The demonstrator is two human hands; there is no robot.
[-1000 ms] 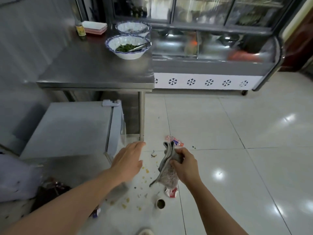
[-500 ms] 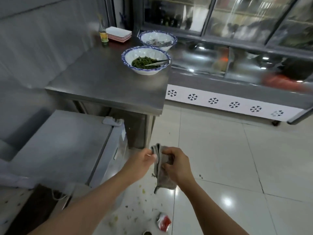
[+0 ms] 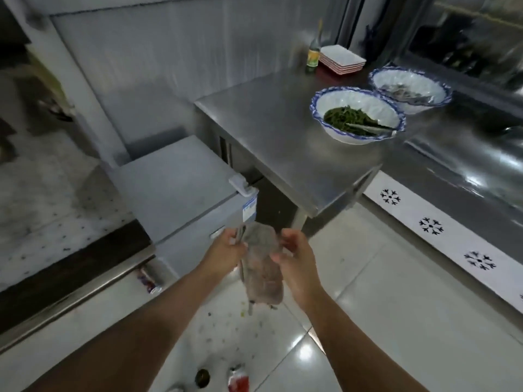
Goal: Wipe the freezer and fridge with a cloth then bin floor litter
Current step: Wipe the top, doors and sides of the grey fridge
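Nearest on the white tiled floor (image 3: pixel 396 292), at the bottom edge, lie a red wrapper (image 3: pixel 239 381) and, just left of it, a small dark round cap (image 3: pixel 202 378), with crumbs (image 3: pixel 226 329) scattered on the tiles a little farther on. Another wrapper (image 3: pixel 149 278) lies further left, at the foot of the freezer.

Above the crumbs both forearms reach forward and hold a grey cloth (image 3: pixel 261 267) up in the air between them. The left hand (image 3: pixel 226 251) grips the cloth's upper left edge with curled fingers. The right hand (image 3: pixel 297 258) pinches the cloth's right edge between thumb and fingers, and the rest of the cloth hangs down below the hands.

Just beyond the hands stands the low grey freezer (image 3: pixel 175 188), its lid closed, a white handle (image 3: pixel 240 183) at its near right corner. To its right stands a steel desk (image 3: pixel 277 137). On the desk sits a blue-rimmed bowl (image 3: pixel 336 131) of greens, a second blue-rimmed bowl (image 3: pixel 441 94) behind it, and at the far end a bottle (image 3: pixel 312 56) beside a stack of small dishes (image 3: pixel 341 59).

On the right runs a glass-fronted fridge (image 3: pixel 467 154) with a white snowflake strip along its base.
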